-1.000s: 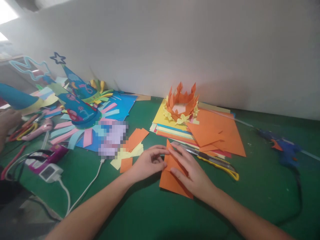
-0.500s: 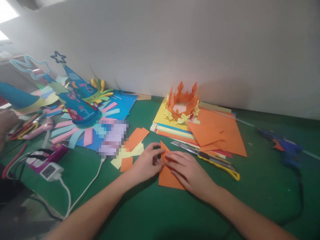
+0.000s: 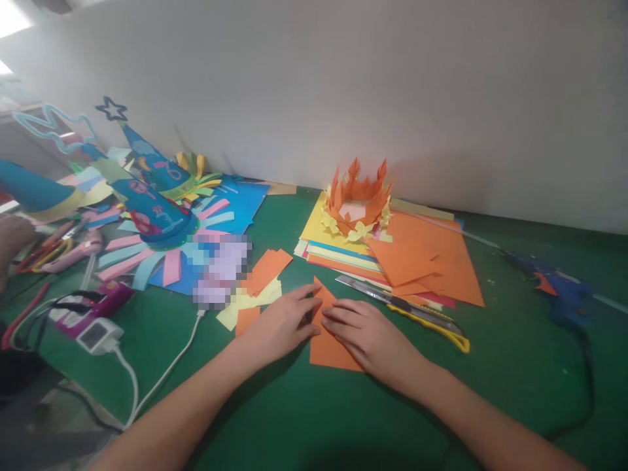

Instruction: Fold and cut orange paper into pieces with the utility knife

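A folded orange paper (image 3: pixel 328 347) with a pointed top lies on the green table in front of me. My left hand (image 3: pixel 284 320) rests at its left edge, fingertips touching the upper part, with thumb and fingers apart. Across the paper's right side lies my right hand (image 3: pixel 370 333), its fingers stretched out flat and covering part of the sheet. Just beyond the right hand is a box cutter (image 3: pixel 407 307) with a yellow-edged handle and its blade out.
An orange paper crown (image 3: pixel 360 203) stands on stacked coloured sheets (image 3: pixel 314 226). Loose orange pieces (image 3: pixel 269 269) lie left of my hands. Decorated cone hats (image 3: pixel 157 209), a power strip (image 3: pixel 93 311) and a white cable (image 3: pixel 174 363) are left; a blue glue gun (image 3: pixel 564 291) is right. Another person's hand (image 3: pixel 14 239) shows far left.
My left hand's fingers have straightened and its thumb has lowered along the paper's left edge. The right hand has barely moved, still on the paper.
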The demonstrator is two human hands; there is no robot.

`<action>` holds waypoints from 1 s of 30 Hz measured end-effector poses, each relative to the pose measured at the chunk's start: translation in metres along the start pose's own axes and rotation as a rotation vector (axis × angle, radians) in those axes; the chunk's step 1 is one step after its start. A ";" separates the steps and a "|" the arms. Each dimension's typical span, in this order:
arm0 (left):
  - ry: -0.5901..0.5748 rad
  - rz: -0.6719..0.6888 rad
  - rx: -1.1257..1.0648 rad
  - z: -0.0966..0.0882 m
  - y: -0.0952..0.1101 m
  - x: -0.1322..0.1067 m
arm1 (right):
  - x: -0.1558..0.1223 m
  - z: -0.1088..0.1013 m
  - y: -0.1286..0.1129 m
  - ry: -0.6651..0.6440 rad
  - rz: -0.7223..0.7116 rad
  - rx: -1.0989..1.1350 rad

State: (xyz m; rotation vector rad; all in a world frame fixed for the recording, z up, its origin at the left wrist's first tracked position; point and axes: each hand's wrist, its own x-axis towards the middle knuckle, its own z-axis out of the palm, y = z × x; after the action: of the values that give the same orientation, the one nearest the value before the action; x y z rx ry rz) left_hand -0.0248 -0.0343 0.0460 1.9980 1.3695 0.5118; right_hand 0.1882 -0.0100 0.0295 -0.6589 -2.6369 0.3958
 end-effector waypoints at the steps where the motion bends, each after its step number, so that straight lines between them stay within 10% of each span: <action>1: -0.019 0.010 0.023 -0.002 0.000 0.000 | 0.000 0.000 0.000 -0.007 -0.006 0.000; 30: -0.048 0.085 0.135 -0.006 -0.013 -0.004 | 0.000 -0.004 0.000 -0.122 -0.053 -0.068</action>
State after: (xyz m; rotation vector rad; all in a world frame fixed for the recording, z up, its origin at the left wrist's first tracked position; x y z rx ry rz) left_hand -0.0385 -0.0334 0.0415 2.1708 1.3260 0.4160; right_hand 0.1900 -0.0094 0.0333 -0.6015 -2.7880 0.3418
